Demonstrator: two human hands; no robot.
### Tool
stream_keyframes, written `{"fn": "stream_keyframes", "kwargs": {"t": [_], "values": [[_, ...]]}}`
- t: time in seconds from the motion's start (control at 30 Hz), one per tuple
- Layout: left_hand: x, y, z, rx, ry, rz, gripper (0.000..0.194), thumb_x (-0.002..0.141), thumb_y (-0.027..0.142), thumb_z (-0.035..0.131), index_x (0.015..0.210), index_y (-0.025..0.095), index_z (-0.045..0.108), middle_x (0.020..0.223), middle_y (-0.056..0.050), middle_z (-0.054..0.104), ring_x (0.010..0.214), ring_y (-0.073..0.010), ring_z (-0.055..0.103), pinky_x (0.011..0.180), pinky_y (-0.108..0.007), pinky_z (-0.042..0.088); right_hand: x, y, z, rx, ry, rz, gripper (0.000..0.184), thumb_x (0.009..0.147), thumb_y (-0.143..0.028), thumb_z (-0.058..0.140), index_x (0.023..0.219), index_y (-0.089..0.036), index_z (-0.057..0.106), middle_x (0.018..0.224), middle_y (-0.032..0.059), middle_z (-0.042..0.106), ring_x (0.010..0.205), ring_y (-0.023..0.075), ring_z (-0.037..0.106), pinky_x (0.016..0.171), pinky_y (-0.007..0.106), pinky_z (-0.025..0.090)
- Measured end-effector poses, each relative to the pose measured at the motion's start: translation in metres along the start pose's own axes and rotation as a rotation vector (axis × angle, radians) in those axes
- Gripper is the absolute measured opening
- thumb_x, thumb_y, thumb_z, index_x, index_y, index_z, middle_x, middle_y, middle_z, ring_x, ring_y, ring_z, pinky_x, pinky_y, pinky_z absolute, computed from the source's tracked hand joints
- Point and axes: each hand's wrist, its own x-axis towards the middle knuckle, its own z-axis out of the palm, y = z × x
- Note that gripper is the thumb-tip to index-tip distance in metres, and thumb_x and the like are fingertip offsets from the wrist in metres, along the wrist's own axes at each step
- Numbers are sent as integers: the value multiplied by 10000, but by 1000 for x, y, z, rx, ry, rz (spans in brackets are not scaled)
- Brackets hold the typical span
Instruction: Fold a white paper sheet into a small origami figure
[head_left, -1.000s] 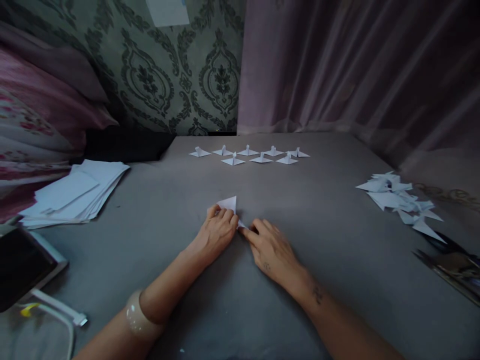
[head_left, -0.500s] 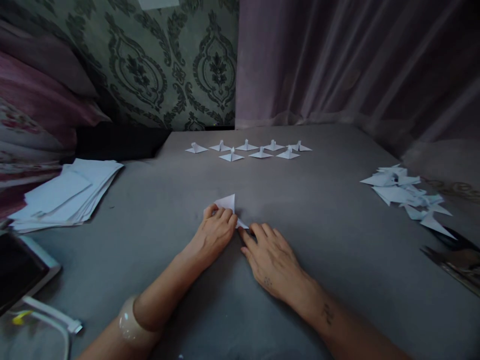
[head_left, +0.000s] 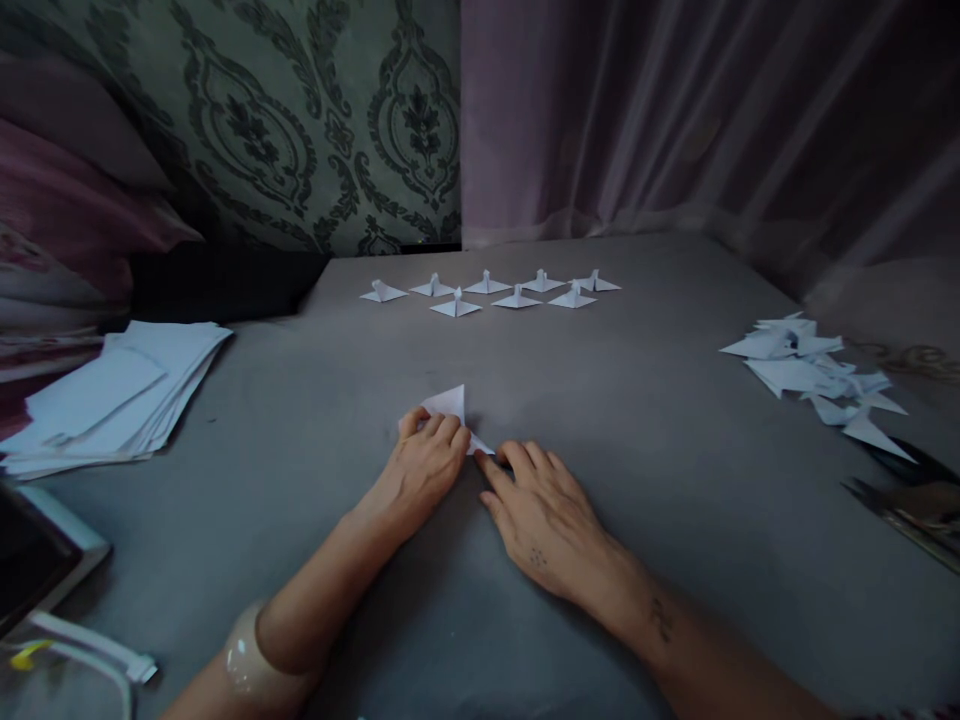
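A small piece of folded white paper (head_left: 448, 400) lies on the grey tabletop, with one point upward and a narrow pointed flap toward the right. My left hand (head_left: 426, 455) is closed over its lower part, fingers curled and pressing on it; what lies under them is hidden. My right hand (head_left: 544, 510) rests on the table just to the right, fingers stretched out. Its index fingertip touches the flap's tip or lies right beside it.
Several folded paper cranes (head_left: 486, 284) stand in two rows at the back. A heap of folded paper pieces (head_left: 814, 370) is at right, by scissors (head_left: 892, 510). On the left are a stack of white sheets (head_left: 112, 390), a dark-screened device (head_left: 45, 550) and a white cable (head_left: 97, 645).
The view has shifted slightly, so the things at the left edge sit further out. Both hands keep nearly the same places at the folded paper.
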Motion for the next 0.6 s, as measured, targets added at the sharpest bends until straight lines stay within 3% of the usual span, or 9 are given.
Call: {"fn": "stream_keyframes", "kwargs": {"t": [0.4,0.6], "values": [[-1,-2,2,-3,-5,7,172,909,109,411,808,163,539,825,-56,603,798,-214,566,859,-411,348,-2,1,0,-6,-7,-4,412,933,-305,436,1304,-133,490,1077,115,568,972,256,498,851,417,419],[0,-3,4,4,14,8,162,912,119,417,817,160,541,825,-55,608,801,-212,564,866,-416,347,-5,6,-7,-3,4,-14,354,927,-306,448,1211,-126,558,1006,109,583,942,250,515,834,404,435]]}}
